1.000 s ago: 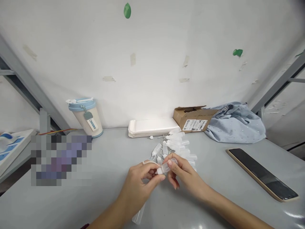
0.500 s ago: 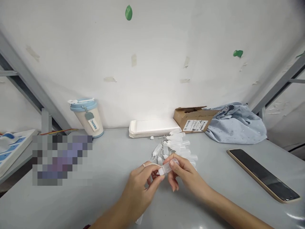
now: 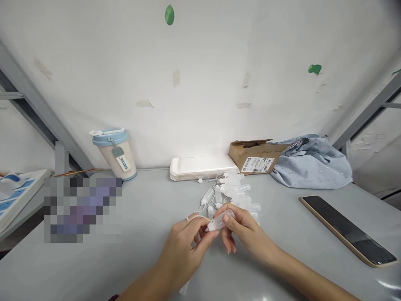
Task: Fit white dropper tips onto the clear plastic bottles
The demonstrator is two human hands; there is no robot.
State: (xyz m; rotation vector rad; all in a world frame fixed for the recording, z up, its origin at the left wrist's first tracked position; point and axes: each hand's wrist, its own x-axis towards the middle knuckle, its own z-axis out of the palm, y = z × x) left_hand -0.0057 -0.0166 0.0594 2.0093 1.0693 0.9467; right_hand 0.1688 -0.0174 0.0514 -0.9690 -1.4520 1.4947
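Note:
Both hands meet on one small translucent dropper bottle [image 3: 221,220], tilted with its white cap [image 3: 211,226] toward the left. My left hand [image 3: 184,242] pinches the cap end between thumb and fingers. A thin white strap [image 3: 196,217] loops from the cap over its index finger. My right hand [image 3: 246,228] grips the clear body with thumb and index finger, its lower fingers curled loosely beneath. Just beyond the hands lies a heap of similar small bottles [image 3: 233,190] with white caps and straps. Partly behind my left forearm, a translucent piece [image 3: 184,288] lies on the table.
Against the wall are a stack of white flat boxes [image 3: 203,165], an open cardboard box [image 3: 255,161] and a blue cloth [image 3: 313,167]. A phone [image 3: 347,230] lies at right. A cup [image 3: 115,156] stands at left, near a power strip [image 3: 19,196] and a blurred patch.
Both hands keep hold of the bottle in nearly the same place. The left thumb has shifted slightly right along the cap; the view has moved a little.

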